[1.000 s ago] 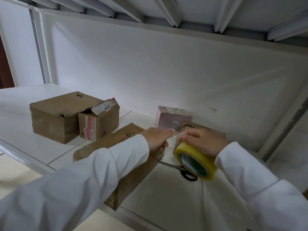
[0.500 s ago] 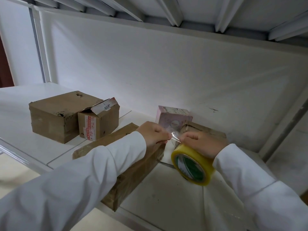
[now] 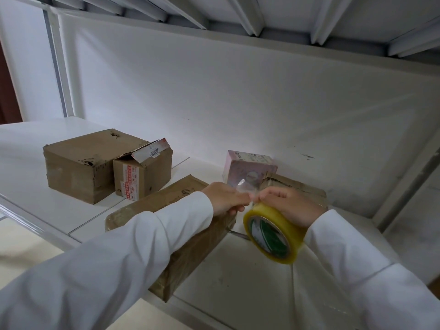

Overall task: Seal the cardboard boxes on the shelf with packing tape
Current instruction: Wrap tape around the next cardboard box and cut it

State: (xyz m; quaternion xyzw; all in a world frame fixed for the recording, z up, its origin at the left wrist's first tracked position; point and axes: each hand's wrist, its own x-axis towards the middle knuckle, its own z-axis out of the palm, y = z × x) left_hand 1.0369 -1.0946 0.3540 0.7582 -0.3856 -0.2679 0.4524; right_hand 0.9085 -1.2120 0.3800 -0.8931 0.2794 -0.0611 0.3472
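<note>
My right hand (image 3: 291, 206) grips a yellowish roll of packing tape (image 3: 273, 234) with a green-and-white core, held above the white shelf (image 3: 238, 282). My left hand (image 3: 223, 201) pinches the clear loose end of the tape (image 3: 242, 186) right beside the roll. A long flat cardboard box (image 3: 166, 206) lies under my left forearm, running to the shelf's front edge. Another brown box (image 3: 297, 189) sits behind my right hand, mostly hidden.
A large brown box (image 3: 81, 163) and a smaller box with a raised flap (image 3: 145, 175) stand at the left of the shelf. A pink box (image 3: 247, 170) stands against the back wall. A thin metal blade of scissors (image 3: 237, 233) pokes out under the roll.
Both hands and the roll rose slightly, hiding the scissors' black handles. My left hand took hold of the tape's loose end and peeled a short clear tab off the roll.
</note>
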